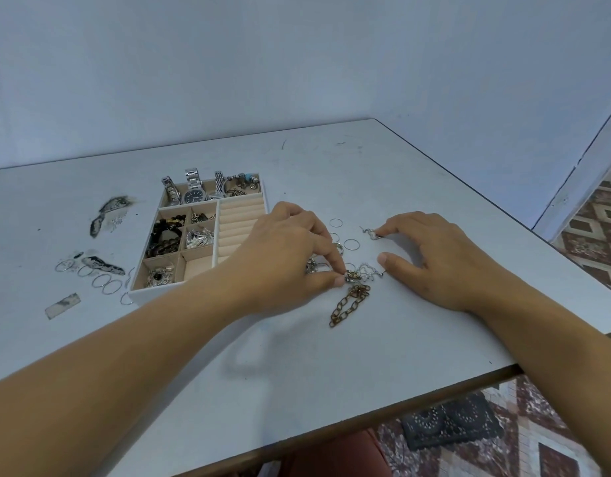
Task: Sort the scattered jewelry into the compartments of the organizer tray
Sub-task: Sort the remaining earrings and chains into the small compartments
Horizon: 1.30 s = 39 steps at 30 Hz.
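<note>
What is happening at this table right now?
A person is sorting jewelry on a table. The left hand pinches a small beaded piece next to a bronze chain, while the right hand touches a silver earring with one fingertip. The organizer tray already holds watches and other pieces; thin rings lie loose beside it.

Even, cool, diffuse light, soft shadows under forearms on table (331, 356), wide-angle bending at edges, slightly soft detail

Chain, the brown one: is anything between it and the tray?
Yes. The left hand lies between the chain and the tray. Its fingers pinch a small charm right above the chain.
</note>
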Each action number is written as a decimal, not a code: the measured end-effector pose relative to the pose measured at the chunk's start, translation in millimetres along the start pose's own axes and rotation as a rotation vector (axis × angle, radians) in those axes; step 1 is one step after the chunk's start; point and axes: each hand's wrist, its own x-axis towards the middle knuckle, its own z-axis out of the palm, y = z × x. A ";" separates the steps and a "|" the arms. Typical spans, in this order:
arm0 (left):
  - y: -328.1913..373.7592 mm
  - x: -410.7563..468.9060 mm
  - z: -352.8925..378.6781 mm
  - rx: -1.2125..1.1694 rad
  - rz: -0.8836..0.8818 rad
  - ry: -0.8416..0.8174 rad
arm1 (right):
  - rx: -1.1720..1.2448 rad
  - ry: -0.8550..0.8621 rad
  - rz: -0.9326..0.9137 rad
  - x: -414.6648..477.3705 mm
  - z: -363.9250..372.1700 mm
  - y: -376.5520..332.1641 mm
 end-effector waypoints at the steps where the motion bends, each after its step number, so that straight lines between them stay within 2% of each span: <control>1: 0.2 0.4 0.3 0.008 -0.001 -0.025 | 0.000 -0.001 0.000 0.1 0.0 0.2; 6: 3.6 2.0 1.5 0.026 -0.013 -0.152 | 0.005 0.001 -0.005 0.8 0.5 -0.1; 9: 5.6 4.0 1.6 0.076 -0.006 -0.166 | 0.071 0.028 -0.025 0.1 -0.9 -1.5; 12: 3.9 3.8 1.2 0.146 -0.036 -0.078 | 0.146 0.062 -0.081 -0.6 -1.2 -8.9; 15: 2.1 2.1 -2.2 0.151 -0.059 0.008 | 0.121 0.043 -0.143 -2.0 0.5 -15.5; 26: 2.9 -0.6 3.0 0.143 -0.075 0.027 | 0.176 -0.020 -0.135 -2.2 1.0 -21.7; 35: -15.7 -8.6 -11.6 -0.151 -0.196 0.273 | 0.159 -0.021 -0.139 -5.5 -1.5 -18.3; 39: -18.8 -12.6 -14.6 -0.209 -0.225 0.294 | 0.138 -0.029 -0.146 -8.4 -5.4 -21.7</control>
